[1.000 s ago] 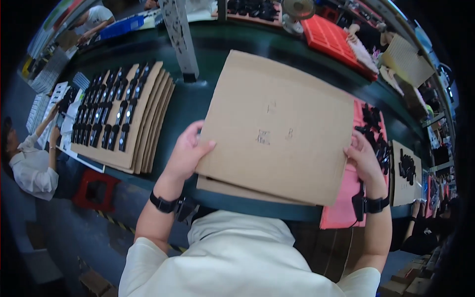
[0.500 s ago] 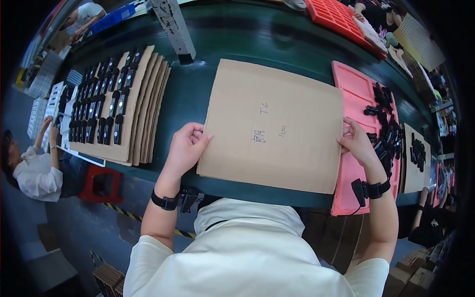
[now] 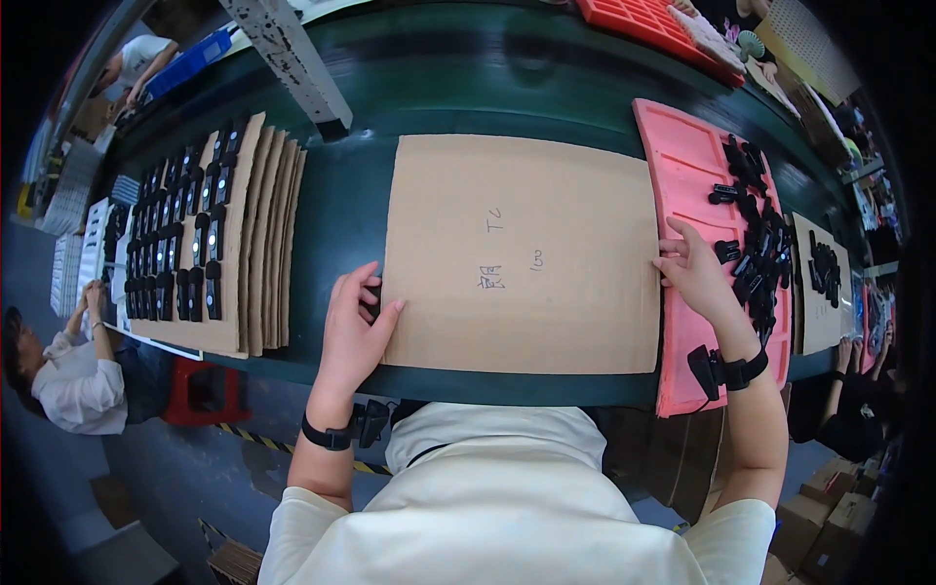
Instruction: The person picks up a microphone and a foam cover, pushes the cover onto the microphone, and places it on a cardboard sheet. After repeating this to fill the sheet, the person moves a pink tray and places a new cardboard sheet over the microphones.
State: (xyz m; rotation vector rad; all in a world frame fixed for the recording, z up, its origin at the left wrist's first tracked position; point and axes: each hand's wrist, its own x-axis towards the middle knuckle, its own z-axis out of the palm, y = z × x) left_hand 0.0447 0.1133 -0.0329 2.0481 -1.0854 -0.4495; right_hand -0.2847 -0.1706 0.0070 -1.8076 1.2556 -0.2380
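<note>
A brown cardboard sheet (image 3: 517, 322) with handwriting on it lies flat on the dark green table in front of me. Beside its left edge is my left hand (image 3: 353, 327), thumb and fingers apart, with the thumb tip at the cardboard's edge. My right hand (image 3: 697, 273) is at the opposite edge, over a pink tray (image 3: 678, 185); its fingers are loosely spread and grip nothing. Small black clip-like devices (image 3: 760, 263) lie heaped in the tray's right part.
At left, stacked cardboard sheets (image 3: 263, 244) carry rows of black devices (image 3: 175, 239). A metal post (image 3: 292, 63) rises behind. Another cardboard sheet (image 3: 814, 327) with black pieces lies beyond the pink tray. A red tray (image 3: 634, 24) is across the table; other people work around.
The cardboard sheet has come down flat onto the table, and both hands have loosened from its edges. My view has shifted slightly, moving the surroundings in the picture.
</note>
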